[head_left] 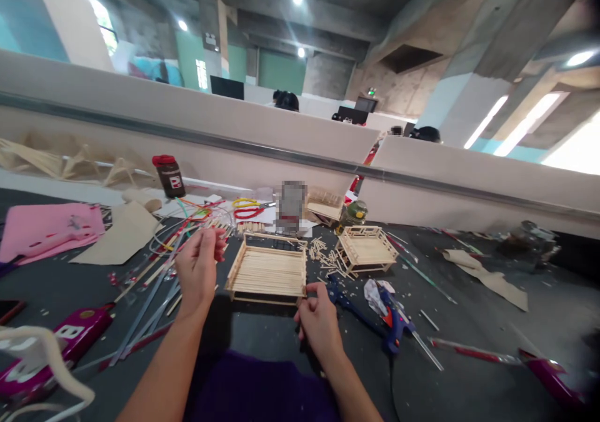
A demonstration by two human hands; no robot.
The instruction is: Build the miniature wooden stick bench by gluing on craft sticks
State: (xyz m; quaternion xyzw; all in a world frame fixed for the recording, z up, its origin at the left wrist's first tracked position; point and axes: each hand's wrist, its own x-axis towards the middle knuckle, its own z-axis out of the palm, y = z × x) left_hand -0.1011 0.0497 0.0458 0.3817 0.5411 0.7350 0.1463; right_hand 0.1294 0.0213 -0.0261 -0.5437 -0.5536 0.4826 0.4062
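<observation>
A small model bed frame built of thin wooden sticks (267, 272) lies before me, with a slatted floor and low rails. At its front right corner is my right hand (321, 322), fingers curled and closed on that corner. My left hand (199, 272) is raised beside the left edge of the model, its thumb and fingers pinched together. Whatever the left fingers hold, if anything, is too small to make out. A second stick-built model (368, 251) stands further right. Loose short sticks (325, 256) lie scattered between the two models.
A blue glue gun (398, 325) with its cord lies at right. Red-handled scissors (250, 212), a dark bottle with red lid (169, 178) and a green-lidded jar (356, 212) stand or lie behind. Long strips (150, 316) and a magenta package (84, 331) are at left. A partition (210, 140) closes the back.
</observation>
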